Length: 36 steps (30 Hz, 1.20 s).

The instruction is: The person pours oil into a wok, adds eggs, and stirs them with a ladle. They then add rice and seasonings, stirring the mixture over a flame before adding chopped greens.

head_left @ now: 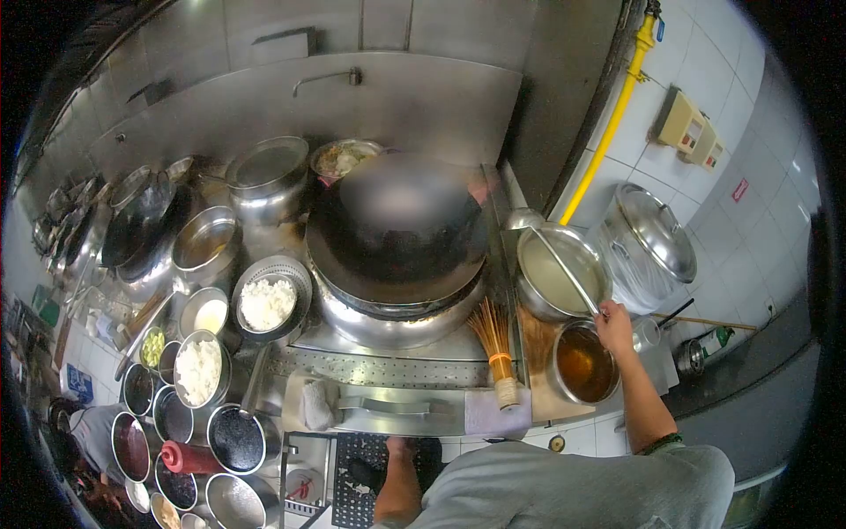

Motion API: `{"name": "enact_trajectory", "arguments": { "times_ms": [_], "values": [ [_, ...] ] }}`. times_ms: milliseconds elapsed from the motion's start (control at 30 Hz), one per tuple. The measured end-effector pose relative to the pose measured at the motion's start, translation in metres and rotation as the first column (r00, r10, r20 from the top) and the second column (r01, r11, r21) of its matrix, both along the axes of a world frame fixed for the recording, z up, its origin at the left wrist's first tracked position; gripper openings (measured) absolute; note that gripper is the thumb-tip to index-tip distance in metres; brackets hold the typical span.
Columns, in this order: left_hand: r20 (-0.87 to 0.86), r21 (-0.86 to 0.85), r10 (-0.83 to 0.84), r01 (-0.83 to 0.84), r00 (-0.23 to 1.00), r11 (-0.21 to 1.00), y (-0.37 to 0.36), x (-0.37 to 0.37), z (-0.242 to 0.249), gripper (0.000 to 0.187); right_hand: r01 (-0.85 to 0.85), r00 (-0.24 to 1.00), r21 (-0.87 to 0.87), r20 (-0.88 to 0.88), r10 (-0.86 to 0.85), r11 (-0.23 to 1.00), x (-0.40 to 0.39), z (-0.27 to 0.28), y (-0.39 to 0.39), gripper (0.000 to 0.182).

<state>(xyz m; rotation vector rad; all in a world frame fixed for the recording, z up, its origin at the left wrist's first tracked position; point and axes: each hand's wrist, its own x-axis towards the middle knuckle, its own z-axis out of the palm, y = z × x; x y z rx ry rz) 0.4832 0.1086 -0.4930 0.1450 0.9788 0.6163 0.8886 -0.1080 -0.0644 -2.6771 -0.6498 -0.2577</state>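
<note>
Left hand (pixel 399 447): by counter (pixel 423 366) front, partly hidden; cannot tell grip.
Right hand (pixel 614 324): grip closed around ladle (pixel 564 269).
Brush (pixel 496 353): between wok (pixel 388 278) and brown-liquid pot (pixel 586 361).
Ladle: across pale-liquid pot (pixel 564 271).
Red wall label (pixel 740 189): unreadable.

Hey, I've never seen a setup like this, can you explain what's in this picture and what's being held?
There's no machine here: a person works bare-handed, and the one picture comes from a camera on their head, looking forward and down. Their right hand grips a long-handled ladle across a pot of cloudy liquid. Their left hand is low by the counter's front edge; I can't tell whether it holds anything. A big wok sits in the middle, partly blurred, with a bristle brush beside it. Containers of food and sauces crowd the left.
</note>
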Motion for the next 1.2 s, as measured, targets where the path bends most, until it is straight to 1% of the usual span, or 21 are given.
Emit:
{"name": "enact_trajectory", "arguments": {
  "times_ms": [167,267,333,433,533,633,667,700,733,767,800,833,900,933,967,1033,1067,1100,1133,1167,1200],
  "values": [
    [0.067,0.051,0.026,-0.029,0.997,0.998,-0.003,0.001,0.001,0.029,-0.001,1.000,-0.003,-0.007,0.001,1.000,-0.001,0.003,0.003,0.032],
    [-0.052,-0.034,-0.023,0.021,0.998,0.999,0.000,0.000,0.006,0.050,-0.017,1.000,-0.017,-0.001,0.017,1.000,0.002,0.000,0.002,0.032],
    [-0.073,-0.045,-0.028,0.025,0.997,0.999,0.002,-0.003,0.007,0.047,-0.028,1.000,-0.011,-0.011,0.028,1.000,0.002,-0.001,0.002,0.032],
    [-0.068,-0.052,-0.053,0.049,0.996,0.997,0.006,-0.006,0.008,0.042,-0.042,0.999,-0.075,0.019,0.043,0.996,-0.005,0.005,0.003,0.031],
    [-0.078,-0.059,-0.109,0.105,0.991,0.993,0.006,-0.012,0.009,0.038,-0.065,0.998,-0.126,0.012,0.067,0.990,0.012,-0.011,-0.005,0.030],
    [-0.146,-0.043,-0.251,0.247,0.957,0.968,0.006,-0.032,0.011,0.034,-0.102,0.985,-0.164,0.122,0.123,0.981,0.028,-0.022,-0.004,0.030],
    [-0.225,0.001,-0.376,0.386,0.899,0.922,0.008,-0.044,0.008,0.033,-0.121,0.987,-0.014,-0.110,0.119,0.993,0.019,-0.017,0.008,0.031],
    [-0.336,0.064,-0.510,0.560,0.792,0.826,0.010,-0.058,0.007,0.032,-0.112,0.930,0.129,-0.336,0.150,0.985,0.010,-0.008,0.018,0.032],
    [-0.520,0.177,-0.632,0.796,0.574,0.579,0.014,-0.075,0.003,0.031,-0.072,0.814,0.250,-0.545,0.201,0.966,-0.008,0.011,0.034,0.033],
    [-0.774,0.277,-0.558,0.953,0.299,0.125,0.020,-0.097,-0.004,0.030,-0.081,0.675,0.418,-0.645,0.358,0.905,-0.035,0.041,0.053,0.034],
    [-0.953,0.243,-0.255,0.913,0.162,-0.328,0.022,-0.124,-0.003,0.029,-0.068,0.464,0.568,-0.710,0.530,0.820,-0.070,0.075,0.094,0.035],
    [-0.981,0.155,0.008,0.814,0.193,-0.560,0.025,-0.144,0.000,0.028,0.018,0.269,0.696,-0.695,0.667,0.718,-0.103,0.106,0.122,0.036],
    [-0.934,0.309,0.003,0.812,0.358,-0.496,0.031,-0.167,0.037,0.026,0.062,0.155,0.799,-0.599,0.785,0.598,-0.151,0.138,0.173,0.046],
    [-0.912,0.399,-0.058,0.845,0.407,-0.356,0.029,-0.177,0.083,0.028,0.014,0.035,0.817,-0.576,0.816,0.576,-0.165,0.143,0.201,0.050],
    [-0.955,0.297,-0.091,0.901,0.283,-0.317,0.029,-0.180,0.124,0.027,-0.030,-0.082,0.836,-0.549,0.832,0.548,-0.177,0.147,0.229,0.054],
    [-0.984,0.076,-0.178,0.963,0.029,-0.257,0.033,-0.178,0.210,0.027,-0.180,-0.189,0.839,-0.542,0.819,0.514,-0.201,0.131,0.296,0.057],
    [-0.971,0.103,-0.224,0.993,0.086,-0.065,0.030,-0.176,0.257,0.026,-0.275,-0.167,0.808,-0.573,0.802,0.520,-0.218,0.123,0.332,0.059],
    [-0.954,0.140,-0.246,0.981,0.170,0.137,0.028,-0.174,0.304,0.029,-0.370,-0.138,0.767,-0.603,0.786,0.524,-0.237,0.115,0.366,0.060],
    [-0.922,0.220,-0.258,0.938,0.290,0.268,0.023,-0.176,0.323,0.032,-0.422,-0.073,0.726,-0.624,0.778,0.543,-0.260,0.112,0.395,0.062],
    [-0.877,0.292,-0.253,0.871,0.409,0.396,0.018,-0.180,0.343,0.035,-0.471,-0.004,0.678,-0.641,0.768,0.564,-0.280,0.108,0.421,0.063],
    [-0.876,0.328,-0.215,0.860,0.433,0.392,0.017,-0.183,0.362,0.036,-0.526,0.013,0.644,-0.647,0.763,0.555,-0.290,0.099,0.448,0.063]
  ]
}}
